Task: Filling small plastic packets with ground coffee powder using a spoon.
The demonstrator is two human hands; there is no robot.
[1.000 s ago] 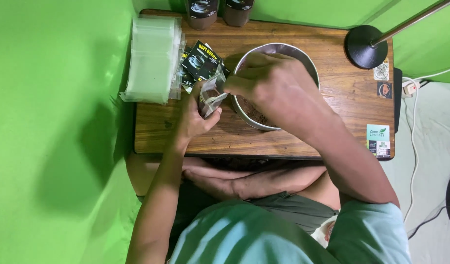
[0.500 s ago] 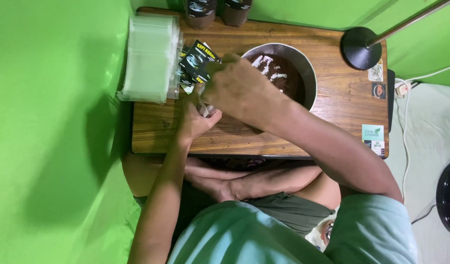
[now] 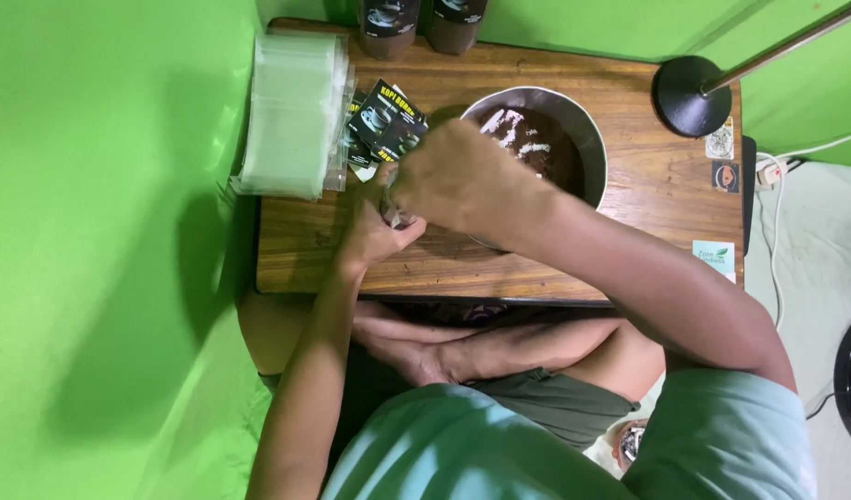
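— What's in the bowl [image 3: 587,139]?
— Dark brown powder with pale streaks; it sits mid-table.
— And the hands?
— The left hand [image 3: 374,231] grips a small clear pouch [image 3: 393,211] just left of the bowl. The right hand [image 3: 458,176] is curled over its mouth, hiding it.
— Nearby?
— Black sachets [image 3: 384,125], a bag stack [image 3: 291,116], two jars [image 3: 388,23].

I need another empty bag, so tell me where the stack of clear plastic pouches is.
In the head view, the stack of clear plastic pouches lies at the wooden table's far-left corner, beside the black printed sachets, left of the round metal bowl.
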